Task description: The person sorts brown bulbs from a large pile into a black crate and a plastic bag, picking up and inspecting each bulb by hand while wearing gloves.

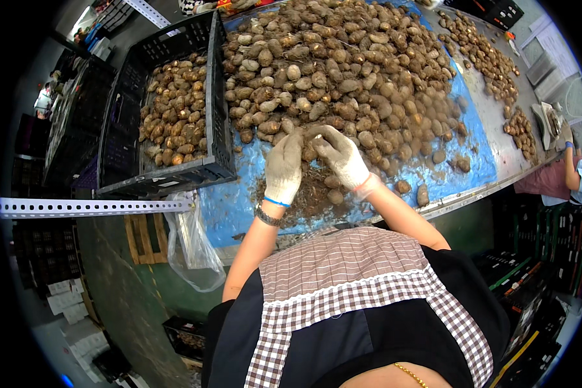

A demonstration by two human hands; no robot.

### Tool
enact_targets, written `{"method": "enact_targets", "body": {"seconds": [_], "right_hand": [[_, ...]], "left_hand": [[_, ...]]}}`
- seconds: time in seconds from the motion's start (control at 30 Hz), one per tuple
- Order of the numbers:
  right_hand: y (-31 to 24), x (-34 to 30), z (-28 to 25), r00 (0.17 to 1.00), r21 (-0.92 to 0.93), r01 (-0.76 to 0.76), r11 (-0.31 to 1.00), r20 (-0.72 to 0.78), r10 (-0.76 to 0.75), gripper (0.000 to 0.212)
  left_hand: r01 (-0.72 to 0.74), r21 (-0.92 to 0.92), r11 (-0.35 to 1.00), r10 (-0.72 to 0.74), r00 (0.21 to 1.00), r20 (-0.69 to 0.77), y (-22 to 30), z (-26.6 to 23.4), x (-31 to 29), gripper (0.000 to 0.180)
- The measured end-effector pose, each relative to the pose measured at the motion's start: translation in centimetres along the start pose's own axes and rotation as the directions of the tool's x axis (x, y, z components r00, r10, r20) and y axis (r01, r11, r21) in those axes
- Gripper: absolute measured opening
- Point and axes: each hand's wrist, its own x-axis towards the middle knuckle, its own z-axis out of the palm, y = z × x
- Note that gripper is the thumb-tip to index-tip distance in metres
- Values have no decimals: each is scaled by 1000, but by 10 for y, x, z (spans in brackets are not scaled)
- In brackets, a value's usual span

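Note:
My left hand [284, 168], in a soiled white work glove, is closed at the near edge of a big heap of small brown taro corms [342, 71]. Beside it, my right hand [340, 156], gloved the same way, has its fingers curled inward. A hairy brown taro [308, 150] shows between the two hands, partly covered by the gloves. Loose root fibres and soil [310, 194] lie beneath my hands on a blue plastic sheet [239, 216].
At the left, a black slatted crate [223, 155] holds more taro. A perforated metal bar [97, 206] and a clear plastic bag [197, 252] are near the table's left corner. Smaller taro piles [491, 68] lie at the right, by a scale [549, 126] and another person [562, 178].

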Motion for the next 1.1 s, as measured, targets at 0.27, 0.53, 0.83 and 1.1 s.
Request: {"method": "enact_targets", "body": {"seconds": [0.27,0.53,0.83,1.1], "right_hand": [[-17,-6,-3,986,-152,124,981,-92,-139,24],[-9,-21,3,989,-187,128,974,-54,-140,43],[-2,-21,-3,996,74,-40,996,-79,46,39],[13,-38,6,987,-127,59,990,-141,-77,30]], "left_hand": [[-183,318,930,153,981,116,-2,-4,-15,37],[129,-104,986,-136,988,-67,-18,4,0,24],[-150,114,982,151,989,4,-15,6,-22,19],[185,-248,951,-248,934,-255,-27,13,-4,24]]}}
